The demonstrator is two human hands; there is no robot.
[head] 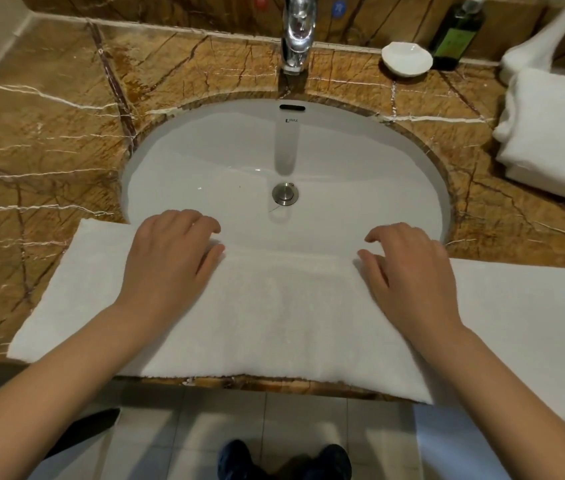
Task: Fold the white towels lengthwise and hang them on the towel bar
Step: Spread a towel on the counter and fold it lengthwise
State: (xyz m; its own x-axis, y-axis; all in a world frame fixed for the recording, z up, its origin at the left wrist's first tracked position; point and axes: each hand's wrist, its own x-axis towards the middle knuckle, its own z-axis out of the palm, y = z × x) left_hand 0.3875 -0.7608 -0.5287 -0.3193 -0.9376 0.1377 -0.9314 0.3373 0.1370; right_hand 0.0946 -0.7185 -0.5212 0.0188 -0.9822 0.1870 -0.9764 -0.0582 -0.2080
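A long white towel (284, 313) lies stretched left to right along the counter's front edge, its far edge reaching over the near rim of the sink. My left hand (167, 258) rests flat on it left of centre, fingers lightly bent over the far edge. My right hand (409, 271) lies on it right of centre in the same way. Neither hand plainly grips the cloth. A second folded white towel (554, 133) sits on the counter at the right. No towel bar is in view.
The white oval sink (343, 161) sits in a brown marble counter (39, 140), with a chrome tap (296, 32) behind it. A white dish (407, 58) and a dark green bottle (457, 32) stand at the back right. Tiled floor and my shoes show below.
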